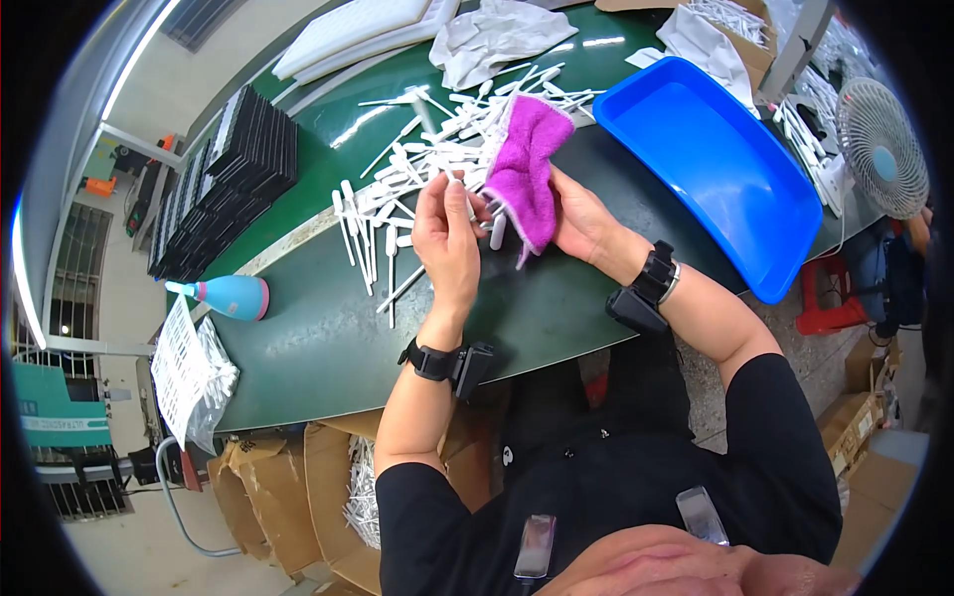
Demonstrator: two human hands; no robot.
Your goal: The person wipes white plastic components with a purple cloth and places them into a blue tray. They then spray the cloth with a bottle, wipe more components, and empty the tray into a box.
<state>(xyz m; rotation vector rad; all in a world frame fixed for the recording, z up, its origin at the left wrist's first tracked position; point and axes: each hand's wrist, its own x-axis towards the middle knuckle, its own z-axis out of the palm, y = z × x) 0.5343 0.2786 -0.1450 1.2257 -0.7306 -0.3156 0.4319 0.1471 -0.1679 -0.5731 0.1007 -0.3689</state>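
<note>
A pile of white plastic stick-like pieces with thicker ends point(407, 164) spreads over the green tabletop in front of me. My left hand point(447, 233) is closed at the near side of the pile, thumb and fingers pinched around one slim white plastic piece. In my right hand point(588, 221) is a purple cloth point(532, 149), gripped from its right side and hanging down between my hands. White ends poke out under the cloth's left edge; whether the right hand holds any of them is hidden.
A blue tray point(715, 179) lies at the right, a fan point(882, 149) beyond it. Black trays point(224, 174) are stacked at the left, behind a blue squeeze bottle point(234, 296). White cloth point(497, 40) lies at the back. Cardboard boxes point(318, 487) stand below the table edge.
</note>
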